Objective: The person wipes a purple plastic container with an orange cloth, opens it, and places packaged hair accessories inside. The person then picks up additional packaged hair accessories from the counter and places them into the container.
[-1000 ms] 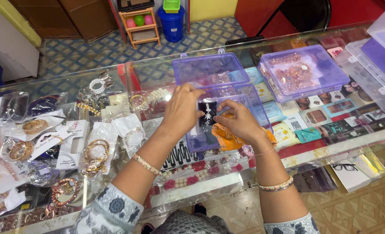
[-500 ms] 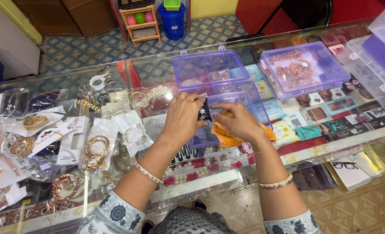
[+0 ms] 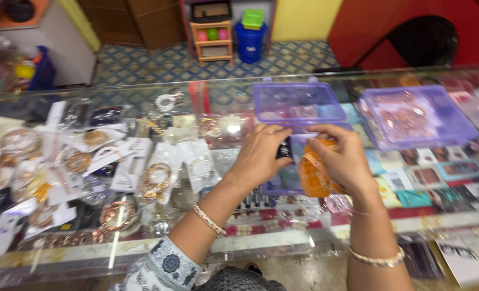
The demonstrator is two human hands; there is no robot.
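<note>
Over the glass desk (image 3: 282, 245), both hands have drawn nearer: the left hand (image 3: 261, 156) pinches a small dark card (image 3: 284, 148), the right hand (image 3: 343, 159) closes on an orange packet (image 3: 314, 175), now lifted before the open purple box (image 3: 296, 105).

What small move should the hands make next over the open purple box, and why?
Probably lower the small dark packet into the open purple box right beneath it. The left hand and right hand pinch it between them over the box, and the right hand also carries an orange pouch, so setting the packet down would free the fingers.
</note>
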